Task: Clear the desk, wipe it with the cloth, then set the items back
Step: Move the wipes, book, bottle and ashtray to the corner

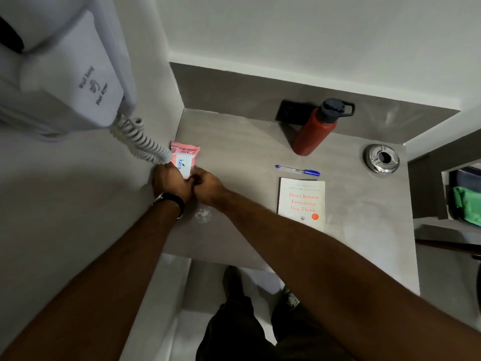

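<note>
Grey counter (pixel 247 157) fills a corner niche between pale walls, and we see both arms reaching to its far-left corner. A pink wipes packet (pixel 185 155) with a white label lies flat there, against the left wall. The left hand (pixel 171 181), a dark-strapped watch (pixel 170 199) on its wrist, curls its fingers over the packet's near-left edge. The right hand (pixel 208 186) pinches the near end just beside it, so both sets of fingers grasp the packet, knuckles almost touching. A coiled cord (pixel 140 139) drops from a wall-hung hair dryer (pixel 65 74) to just beside the left hand. On the counter near the wrists we make out a white powdery smudge (pixel 203 214). Further right a red bottle (pixel 316 128) with a dark lid stands near the back wall, in front of a black wall plate (pixel 287 113). A blue pen (pixel 298 170) lies nearer us, just beyond a white book (pixel 302 201) lying cover up. A metal ashtray (pixel 381 158) sits by the right edge, well apart from the rest. Beyond that edge an open shelf (pixel 445 178) holds folded fabric — green (pixel 467 208) beside something darker.
</note>
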